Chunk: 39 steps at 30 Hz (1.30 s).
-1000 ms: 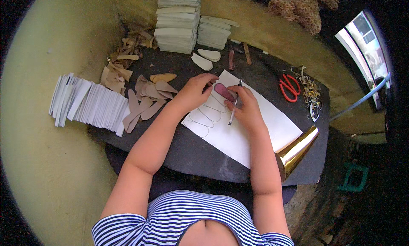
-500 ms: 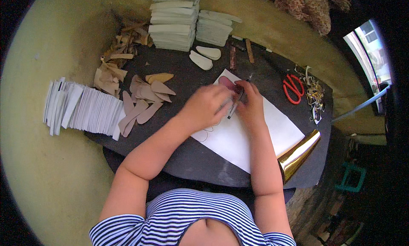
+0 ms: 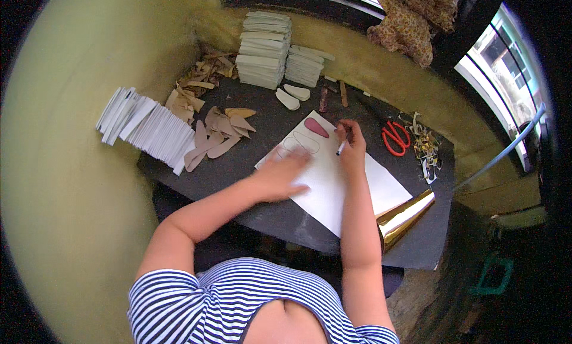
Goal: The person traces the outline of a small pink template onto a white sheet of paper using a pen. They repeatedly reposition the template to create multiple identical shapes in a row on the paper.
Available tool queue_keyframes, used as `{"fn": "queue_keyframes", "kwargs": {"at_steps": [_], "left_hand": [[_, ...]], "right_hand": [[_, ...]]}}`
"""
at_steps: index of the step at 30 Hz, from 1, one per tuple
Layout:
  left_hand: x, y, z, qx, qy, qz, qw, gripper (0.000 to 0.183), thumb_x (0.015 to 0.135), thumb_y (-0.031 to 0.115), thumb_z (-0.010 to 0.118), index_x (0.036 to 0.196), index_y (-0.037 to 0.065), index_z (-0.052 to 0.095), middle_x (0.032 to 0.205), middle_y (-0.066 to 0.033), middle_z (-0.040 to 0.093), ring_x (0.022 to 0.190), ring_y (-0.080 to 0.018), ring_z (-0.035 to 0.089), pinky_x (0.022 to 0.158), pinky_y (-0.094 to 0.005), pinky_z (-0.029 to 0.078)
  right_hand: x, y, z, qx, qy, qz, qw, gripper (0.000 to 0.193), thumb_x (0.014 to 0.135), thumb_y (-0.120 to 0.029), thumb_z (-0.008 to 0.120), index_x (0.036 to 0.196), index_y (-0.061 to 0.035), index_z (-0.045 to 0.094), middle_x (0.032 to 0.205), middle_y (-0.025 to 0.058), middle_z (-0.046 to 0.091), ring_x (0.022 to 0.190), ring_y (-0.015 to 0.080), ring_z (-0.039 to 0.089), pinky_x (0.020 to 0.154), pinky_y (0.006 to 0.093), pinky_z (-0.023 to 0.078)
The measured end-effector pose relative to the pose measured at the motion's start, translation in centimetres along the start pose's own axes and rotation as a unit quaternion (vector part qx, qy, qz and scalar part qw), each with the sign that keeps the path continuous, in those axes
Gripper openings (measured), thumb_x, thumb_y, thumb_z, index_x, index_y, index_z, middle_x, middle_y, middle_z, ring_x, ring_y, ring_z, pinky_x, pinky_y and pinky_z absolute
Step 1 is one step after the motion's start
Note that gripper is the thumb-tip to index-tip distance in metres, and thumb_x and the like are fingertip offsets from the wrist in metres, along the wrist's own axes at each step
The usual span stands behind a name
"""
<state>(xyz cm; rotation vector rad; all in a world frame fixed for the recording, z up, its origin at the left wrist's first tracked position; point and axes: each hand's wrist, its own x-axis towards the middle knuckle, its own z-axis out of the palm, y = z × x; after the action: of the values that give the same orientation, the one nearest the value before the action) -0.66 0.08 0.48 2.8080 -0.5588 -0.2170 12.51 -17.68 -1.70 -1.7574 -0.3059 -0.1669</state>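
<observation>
A white sheet [image 3: 325,189] lies slanted on the dark table, its near right end curled up to show a shiny gold back [image 3: 406,218]. Near its far corner rests a mauve teardrop-shaped template [image 3: 317,128], flat and untouched. Beside it, thin rounded outlines [image 3: 306,141] are drawn on the sheet. My left hand [image 3: 283,174], blurred by motion, is over the sheet's left side with fingers spread and nothing in them. Just right of the template, my right hand [image 3: 353,142] grips a pen [image 3: 341,147], most of which the fingers hide.
Red-handled scissors [image 3: 395,138] lie right of the sheet, beside a heap of trimmings [image 3: 424,144]. Brownish cut pieces [image 3: 219,132] lie to the left, near a row of white pieces [image 3: 149,129]. At the back stand white stacks [image 3: 263,52] and two loose white pieces [image 3: 288,98].
My hands have come apart: the left moved down and left from the template, which now lies uncovered. The right still holds the pen. The whole view has shifted, showing more window.
</observation>
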Motion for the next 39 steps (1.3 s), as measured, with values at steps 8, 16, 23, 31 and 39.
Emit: {"fn": "queue_keyframes", "kwargs": {"at_steps": [8,16,23,31,39], "left_hand": [[-4.3,1.8,-2.0,0.037,0.070,0.000,0.997,0.072,0.089,0.058,0.042,0.144,0.012,0.032,0.152,-0.0124,0.024,0.142,-0.0298,0.019,0.111,-0.0576,0.013],[0.3,1.2,-2.6,0.104,0.136,-0.037,0.985,0.073,0.088,0.057,0.045,0.144,0.011,0.032,0.151,-0.0133,0.027,0.141,-0.0317,0.019,0.110,-0.0614,0.006],[0.3,-3.8,-2.8,0.074,0.203,-0.245,0.945,0.069,0.092,0.050,0.043,0.143,0.005,0.031,0.149,-0.0204,0.025,0.140,-0.0342,0.020,0.110,-0.0615,0.010],[5.6,-2.0,-5.3,0.018,0.225,-0.124,0.966,0.045,0.090,0.025,0.049,0.134,0.016,0.044,0.142,-0.0106,0.038,0.135,-0.0309,0.031,0.102,-0.0695,0.015],[8.0,-5.6,-0.5,-0.024,0.212,-0.082,0.974,0.039,0.080,0.006,0.052,0.116,0.017,0.059,0.132,-0.0044,0.048,0.125,-0.0253,0.041,0.099,-0.0631,0.021]], "right_hand": [[-0.3,0.3,0.0,-0.030,-0.026,-0.006,0.999,0.015,0.091,-0.013,0.060,0.103,-0.0037,0.058,0.088,0.0067,0.062,0.082,0.0136,0.056,0.075,0.0269,0.045],[-0.3,0.3,-0.6,-0.039,-0.010,-0.035,0.999,0.013,0.089,-0.014,0.060,0.099,-0.0040,0.059,0.084,0.0118,0.065,0.076,0.0190,0.059,0.072,0.0310,0.046],[-0.4,-0.8,-0.3,-0.051,-0.027,-0.036,0.998,0.013,0.090,-0.011,0.060,0.100,-0.0029,0.059,0.084,0.0088,0.062,0.078,0.0146,0.055,0.071,0.0280,0.045],[-0.8,-1.6,0.1,-0.151,-0.078,-0.105,0.980,0.021,0.084,-0.001,0.056,0.104,-0.0042,0.058,0.101,0.0178,0.065,0.092,0.0322,0.062,0.079,0.0369,0.048],[-1.2,-2.1,0.3,-0.143,-0.081,-0.100,0.981,0.020,0.087,-0.001,0.057,0.106,-0.0034,0.059,0.097,0.0123,0.064,0.089,0.0216,0.062,0.078,0.0314,0.047]]}}
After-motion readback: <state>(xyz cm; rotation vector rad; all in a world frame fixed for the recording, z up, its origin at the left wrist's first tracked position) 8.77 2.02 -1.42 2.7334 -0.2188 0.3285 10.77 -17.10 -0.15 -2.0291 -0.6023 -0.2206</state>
